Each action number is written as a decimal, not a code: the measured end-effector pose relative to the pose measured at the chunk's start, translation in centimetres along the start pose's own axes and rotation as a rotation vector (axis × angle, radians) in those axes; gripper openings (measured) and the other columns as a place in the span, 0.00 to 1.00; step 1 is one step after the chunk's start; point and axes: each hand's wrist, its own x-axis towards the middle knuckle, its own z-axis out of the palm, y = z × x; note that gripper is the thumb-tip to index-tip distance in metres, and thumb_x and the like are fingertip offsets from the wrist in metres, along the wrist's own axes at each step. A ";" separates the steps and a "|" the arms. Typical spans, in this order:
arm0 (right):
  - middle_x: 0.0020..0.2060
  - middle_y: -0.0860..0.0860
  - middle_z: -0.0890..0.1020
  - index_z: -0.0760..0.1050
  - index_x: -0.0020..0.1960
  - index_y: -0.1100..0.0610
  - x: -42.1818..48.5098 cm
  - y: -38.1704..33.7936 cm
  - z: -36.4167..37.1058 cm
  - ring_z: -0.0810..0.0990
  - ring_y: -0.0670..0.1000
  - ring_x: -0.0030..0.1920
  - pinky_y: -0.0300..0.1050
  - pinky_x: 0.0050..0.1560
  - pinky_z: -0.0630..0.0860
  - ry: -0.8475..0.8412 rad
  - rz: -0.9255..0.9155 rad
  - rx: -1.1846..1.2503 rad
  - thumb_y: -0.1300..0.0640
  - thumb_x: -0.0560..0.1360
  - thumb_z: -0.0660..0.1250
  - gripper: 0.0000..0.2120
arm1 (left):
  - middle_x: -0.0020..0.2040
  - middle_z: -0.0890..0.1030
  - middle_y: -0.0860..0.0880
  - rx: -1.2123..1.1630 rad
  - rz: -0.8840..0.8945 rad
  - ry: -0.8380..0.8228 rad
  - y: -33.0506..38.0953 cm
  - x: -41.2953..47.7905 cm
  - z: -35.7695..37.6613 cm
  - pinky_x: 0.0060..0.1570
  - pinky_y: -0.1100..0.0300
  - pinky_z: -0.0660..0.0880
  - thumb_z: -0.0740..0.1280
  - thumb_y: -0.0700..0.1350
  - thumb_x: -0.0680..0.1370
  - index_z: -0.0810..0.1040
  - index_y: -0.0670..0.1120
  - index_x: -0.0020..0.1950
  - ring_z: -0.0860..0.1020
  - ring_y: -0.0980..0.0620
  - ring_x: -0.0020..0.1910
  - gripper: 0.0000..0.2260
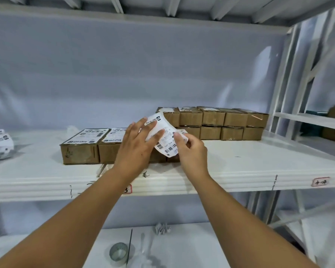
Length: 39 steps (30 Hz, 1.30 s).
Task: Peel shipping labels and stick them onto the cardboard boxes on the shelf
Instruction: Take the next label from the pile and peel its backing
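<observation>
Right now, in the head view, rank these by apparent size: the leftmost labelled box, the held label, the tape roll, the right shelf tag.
1. leftmost labelled box
2. held label, curled and partly covered, so a close call
3. tape roll
4. shelf tag

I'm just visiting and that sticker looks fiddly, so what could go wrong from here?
The label curls between the left hand and the pinching right hand; it might fold and stick to itself. Both hands cover the spot below, so it could land crooked or overlap the labelled box alongside.
</observation>
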 end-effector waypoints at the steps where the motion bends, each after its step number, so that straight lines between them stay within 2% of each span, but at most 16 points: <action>1: 0.39 0.51 0.83 0.79 0.43 0.54 0.2 0.1 -0.1 0.80 0.48 0.38 0.40 0.36 0.74 -0.001 0.029 -0.001 0.53 0.77 0.63 0.09 | 0.66 0.72 0.37 -0.011 -0.030 -0.021 0.1 0.0 -0.1 0.64 0.40 0.65 0.74 0.29 0.63 0.72 0.46 0.67 0.59 0.40 0.68 0.34; 2: 0.40 0.52 0.83 0.79 0.43 0.55 0.4 0.2 -0.1 0.81 0.51 0.40 0.44 0.38 0.76 0.009 0.050 0.006 0.56 0.77 0.63 0.08 | 0.68 0.69 0.37 -0.053 -0.061 -0.020 0.2 0.0 -0.2 0.63 0.38 0.64 0.71 0.29 0.65 0.68 0.48 0.69 0.58 0.40 0.68 0.35; 4: 0.39 0.51 0.83 0.79 0.41 0.53 0.6 0.2 -0.3 0.81 0.53 0.41 0.46 0.41 0.77 0.031 0.082 0.031 0.59 0.77 0.62 0.09 | 0.70 0.63 0.40 -0.157 -0.120 0.038 0.6 -0.1 -0.6 0.64 0.42 0.63 0.63 0.30 0.70 0.64 0.49 0.69 0.57 0.40 0.68 0.30; 7: 0.38 0.47 0.83 0.76 0.41 0.49 0.6 0.1 -0.7 0.79 0.48 0.34 0.43 0.34 0.76 0.061 0.115 0.132 0.60 0.78 0.62 0.10 | 0.60 0.65 0.45 -0.310 -0.213 0.209 1.6 -0.3 -1.6 0.57 0.57 0.68 0.52 0.37 0.72 0.69 0.45 0.60 0.67 0.45 0.58 0.18; 9: 0.39 0.47 0.83 0.75 0.41 0.48 0.6 0.0 -0.9 0.78 0.45 0.29 0.41 0.32 0.73 0.063 0.123 0.167 0.60 0.77 0.63 0.09 | 0.48 0.72 0.49 -0.547 -0.396 0.209 2.6 0.0 -2.7 0.46 0.66 0.68 0.57 0.40 0.75 0.72 0.45 0.50 0.72 0.54 0.45 0.07; 10: 0.40 0.48 0.84 0.74 0.42 0.49 0.6 0.0 -0.9 0.77 0.45 0.28 0.41 0.32 0.73 0.059 0.125 0.174 0.60 0.77 0.64 0.08 | 0.42 0.75 0.51 -0.698 -0.541 0.144 3.1 0.2 -3.1 0.40 0.66 0.67 0.61 0.41 0.77 0.72 0.46 0.44 0.73 0.57 0.39 0.02; 12: 0.41 0.48 0.84 0.73 0.44 0.50 0.5 -0.3 -0.9 0.78 0.45 0.27 0.42 0.32 0.75 0.035 0.137 0.207 0.61 0.77 0.64 0.07 | 0.34 0.77 0.50 -1.016 -0.828 0.019 3.6 0.8 -3.5 0.33 0.65 0.70 0.66 0.45 0.78 0.73 0.47 0.39 0.73 0.60 0.29 0.08; 14: 0.41 0.48 0.83 0.71 0.45 0.51 0.4 -0.5 -1.0 0.80 0.47 0.28 0.41 0.32 0.76 -0.007 0.145 0.250 0.63 0.77 0.64 0.08 | 0.32 0.79 0.49 -1.211 -0.981 -0.065 3.6 0.8 -3.3 0.26 0.66 0.68 0.67 0.46 0.77 0.75 0.43 0.39 0.71 0.59 0.24 0.10; 17: 0.43 0.49 0.84 0.71 0.47 0.52 0.3 -0.6 -1.1 0.82 0.49 0.31 0.40 0.32 0.78 -0.069 0.161 0.297 0.65 0.76 0.64 0.08 | 0.33 0.82 0.50 -1.261 -0.983 -0.225 3.5 0.4 -2.9 0.20 0.67 0.63 0.68 0.43 0.76 0.79 0.43 0.40 0.69 0.58 0.22 0.06; 20: 0.44 0.52 0.84 0.72 0.48 0.52 0.3 -0.7 -1.0 0.82 0.49 0.31 0.40 0.33 0.79 -0.108 0.162 0.314 0.66 0.76 0.64 0.09 | 0.37 0.84 0.48 -1.271 -0.966 -0.287 3.5 0.3 -2.8 0.19 0.69 0.62 0.68 0.39 0.76 0.80 0.41 0.44 0.68 0.59 0.21 0.03; 25: 0.43 0.49 0.84 0.75 0.48 0.50 0.2 -0.7 -0.9 0.83 0.49 0.34 0.40 0.35 0.79 -0.148 0.158 0.284 0.64 0.77 0.64 0.09 | 0.33 0.82 0.49 -1.314 -1.002 -0.260 3.3 0.3 -3.1 0.20 0.70 0.61 0.65 0.37 0.77 0.78 0.44 0.39 0.66 0.58 0.22 0.07; 28: 0.43 0.48 0.84 0.78 0.45 0.53 0.3 -0.5 -0.9 0.84 0.50 0.44 0.47 0.46 0.81 -0.088 0.168 0.248 0.62 0.78 0.62 0.08 | 0.30 0.78 0.49 -1.338 -1.065 -0.202 2.9 0.2 -3.1 0.19 0.69 0.61 0.63 0.35 0.77 0.76 0.43 0.37 0.64 0.59 0.20 0.10; 30: 0.44 0.51 0.85 0.79 0.43 0.57 0.4 -0.4 -0.9 0.84 0.52 0.46 0.51 0.50 0.81 -0.056 0.191 0.246 0.61 0.79 0.62 0.09 | 0.29 0.77 0.48 -1.330 -1.078 -0.180 2.8 0.1 -3.1 0.19 0.69 0.61 0.62 0.35 0.77 0.76 0.43 0.37 0.64 0.58 0.21 0.10; 32: 0.45 0.53 0.85 0.79 0.44 0.59 0.4 -0.4 -0.9 0.84 0.53 0.46 0.50 0.49 0.81 -0.056 0.201 0.248 0.61 0.79 0.61 0.09 | 0.31 0.77 0.47 -1.318 -1.088 -0.159 2.9 0.0 -3.0 0.20 0.69 0.61 0.62 0.38 0.79 0.76 0.43 0.38 0.65 0.57 0.23 0.10; 34: 0.44 0.54 0.85 0.79 0.44 0.59 0.4 -0.5 -1.0 0.84 0.51 0.43 0.44 0.44 0.82 -0.071 0.195 0.264 0.62 0.80 0.61 0.10 | 0.31 0.77 0.47 -1.310 -1.099 -0.135 2.9 0.0 -2.9 0.21 0.69 0.61 0.62 0.41 0.79 0.76 0.44 0.37 0.65 0.56 0.24 0.11; 39: 0.36 0.49 0.83 0.77 0.41 0.55 0.3 -1.1 -1.2 0.81 0.45 0.33 0.36 0.33 0.78 -0.026 0.224 0.417 0.59 0.80 0.60 0.11 | 0.28 0.73 0.49 -1.207 -1.055 -0.121 2.8 -0.2 -2.7 0.27 0.63 0.64 0.64 0.44 0.79 0.75 0.44 0.34 0.66 0.55 0.26 0.14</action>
